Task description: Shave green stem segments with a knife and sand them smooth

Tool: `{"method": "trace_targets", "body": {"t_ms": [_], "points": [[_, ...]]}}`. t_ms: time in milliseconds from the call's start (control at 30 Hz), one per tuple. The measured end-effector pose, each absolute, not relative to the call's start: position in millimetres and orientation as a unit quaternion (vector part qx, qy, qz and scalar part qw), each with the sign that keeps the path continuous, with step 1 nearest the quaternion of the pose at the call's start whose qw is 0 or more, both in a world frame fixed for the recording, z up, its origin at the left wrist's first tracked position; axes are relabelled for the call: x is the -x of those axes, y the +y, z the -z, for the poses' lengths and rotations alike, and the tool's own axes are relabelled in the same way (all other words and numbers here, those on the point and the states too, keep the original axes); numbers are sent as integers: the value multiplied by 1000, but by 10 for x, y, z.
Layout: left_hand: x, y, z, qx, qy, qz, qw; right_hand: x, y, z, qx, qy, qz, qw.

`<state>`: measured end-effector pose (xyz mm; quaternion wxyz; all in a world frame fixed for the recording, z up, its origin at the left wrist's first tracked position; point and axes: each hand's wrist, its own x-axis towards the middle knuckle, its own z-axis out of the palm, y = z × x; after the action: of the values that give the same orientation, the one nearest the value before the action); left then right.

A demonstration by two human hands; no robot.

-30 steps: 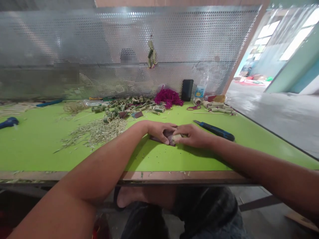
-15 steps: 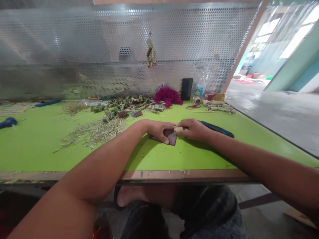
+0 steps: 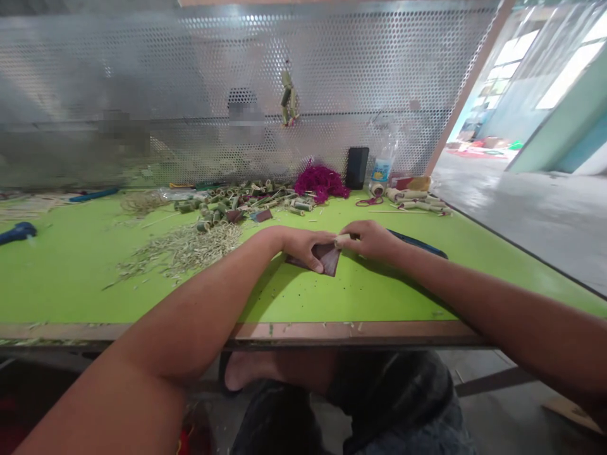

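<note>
A brown sheet of sandpaper (image 3: 331, 254) lies on the green table top. My left hand (image 3: 307, 245) holds it down, with the thumb on the near part and the fingers across the far side. Pinched in my right hand (image 3: 370, 239) is a short, pale bamboo piece (image 3: 342, 240), its end at the sheet's right edge. Whether the bamboo touches the sheet I cannot tell. Behind my right wrist lies a long dark blue object (image 3: 420, 243), partly hidden by the arm.
Bamboo shavings (image 3: 190, 249) and a heap of cut bamboo tubes (image 3: 222, 208) lie to the left. Purple string (image 3: 320, 182), a phone (image 3: 357, 168) and a plastic bottle (image 3: 382, 167) stand by the perforated metal panel (image 3: 199, 95). Joined bamboo pieces (image 3: 420, 203) lie back right.
My right hand has shifted slightly up and right with the bamboo piece, relative to the sandpaper. My left hand stays on the sheet.
</note>
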<state>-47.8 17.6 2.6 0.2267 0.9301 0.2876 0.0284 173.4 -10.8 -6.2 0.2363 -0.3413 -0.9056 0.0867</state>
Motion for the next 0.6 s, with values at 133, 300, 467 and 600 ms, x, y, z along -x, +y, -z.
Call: {"method": "trace_targets", "body": {"t_ms": [133,300,467,600], "points": [[469,194,-9,-931,274,-34,237,-1731,-128,56,263,-932,-131,214],[463,203,3,-925,274,-52,257,-1689,-136,55,326,-911,-94,233],[464,199,-10,-924,266,-59,269,-1690,-107,63,279,-923,-159,211],[466,205,-8,-927,257,-50,267,-1700,-124,74,282,-921,-133,234]]}}
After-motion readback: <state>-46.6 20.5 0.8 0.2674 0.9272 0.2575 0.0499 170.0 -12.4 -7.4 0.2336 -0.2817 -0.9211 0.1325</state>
